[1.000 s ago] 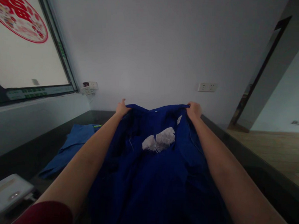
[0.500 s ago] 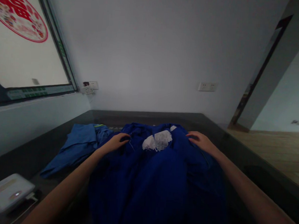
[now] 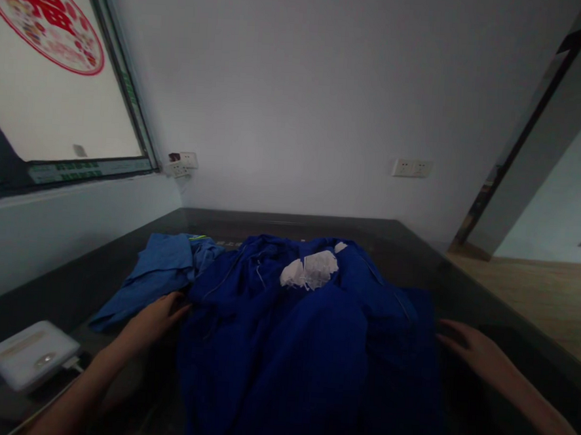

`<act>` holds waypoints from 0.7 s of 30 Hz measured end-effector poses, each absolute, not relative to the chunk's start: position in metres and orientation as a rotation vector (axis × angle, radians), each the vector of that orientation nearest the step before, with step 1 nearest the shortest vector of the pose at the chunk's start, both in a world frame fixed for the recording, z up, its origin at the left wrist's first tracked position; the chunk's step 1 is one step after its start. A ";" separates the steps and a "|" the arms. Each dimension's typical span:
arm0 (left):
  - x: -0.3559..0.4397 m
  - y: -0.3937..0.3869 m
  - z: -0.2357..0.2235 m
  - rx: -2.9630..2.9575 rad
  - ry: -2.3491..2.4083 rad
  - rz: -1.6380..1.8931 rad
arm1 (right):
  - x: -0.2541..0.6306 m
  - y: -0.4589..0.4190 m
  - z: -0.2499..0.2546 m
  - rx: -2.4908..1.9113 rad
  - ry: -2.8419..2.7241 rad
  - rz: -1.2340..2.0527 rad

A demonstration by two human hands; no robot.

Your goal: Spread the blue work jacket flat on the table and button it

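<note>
While hands (image 3: 159, 318) flank blue garment (image 3: 307, 337), folded clothing (image 3: 167, 262) crowds its left; white device (image 3: 33, 354) nearby.

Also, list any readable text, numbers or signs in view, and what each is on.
"福": round red-and-white window sticker.
Green print on dark window frame: too blurred.
Pale marks on dark glossy table: too small.
Faint orange marking on white rounded plastic box: unreadable.

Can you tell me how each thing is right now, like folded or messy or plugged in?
Dark blue jacket: spread out, wrinkled
Lighter blue garment: folded, a bit rumpled
White device: lying down, cable plugged in
Right wall sockets: nothing plugged in
Left hand: open
Right hand: open
</note>
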State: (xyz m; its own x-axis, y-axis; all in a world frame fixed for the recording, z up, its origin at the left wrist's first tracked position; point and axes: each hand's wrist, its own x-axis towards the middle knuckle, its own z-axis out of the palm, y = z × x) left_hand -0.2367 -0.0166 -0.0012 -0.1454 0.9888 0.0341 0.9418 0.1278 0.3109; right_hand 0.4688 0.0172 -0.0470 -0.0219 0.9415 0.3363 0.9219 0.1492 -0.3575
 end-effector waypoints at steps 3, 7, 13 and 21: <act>-0.231 -0.019 -0.005 1.871 2.204 0.462 | 0.452 0.033 -0.048 -1.777 -1.983 0.029; -0.213 -0.018 -0.006 1.828 2.042 0.556 | 0.429 0.053 -0.049 -1.855 -2.075 -0.096; -0.179 -0.021 -0.004 1.793 1.779 0.684 | 0.406 0.073 -0.054 -1.889 -2.114 -0.113; -0.149 -0.018 -0.012 1.817 1.690 0.660 | 0.412 0.103 -0.039 -1.787 -2.179 -0.007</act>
